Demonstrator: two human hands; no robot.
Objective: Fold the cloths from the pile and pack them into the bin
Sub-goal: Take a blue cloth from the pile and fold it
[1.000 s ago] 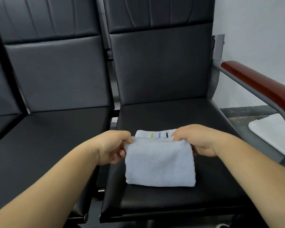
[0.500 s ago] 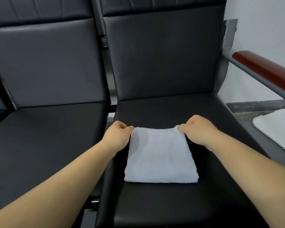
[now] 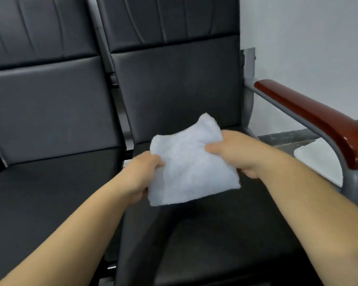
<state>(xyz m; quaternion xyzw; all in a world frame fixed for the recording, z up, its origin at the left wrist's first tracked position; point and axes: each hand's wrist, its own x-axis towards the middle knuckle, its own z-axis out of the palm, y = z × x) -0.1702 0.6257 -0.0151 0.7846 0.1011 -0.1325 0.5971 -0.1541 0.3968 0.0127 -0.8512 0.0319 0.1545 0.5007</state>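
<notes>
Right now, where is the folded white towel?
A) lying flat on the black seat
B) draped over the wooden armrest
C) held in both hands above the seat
C: the left hand and the right hand each grip one side of the folded white towel, which tilts clear of the black seat.

Black padded seats (image 3: 215, 234) are standing in a row before a pale grey wall (image 3: 308, 48). A glossy red-brown armrest (image 3: 318, 120) is capping the grey metal frame (image 3: 352, 182).

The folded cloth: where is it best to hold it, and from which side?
Pinch the folded cloth at its two side edges, one hand from each side, as the left hand and right hand do: it looks limp and layered.
</notes>
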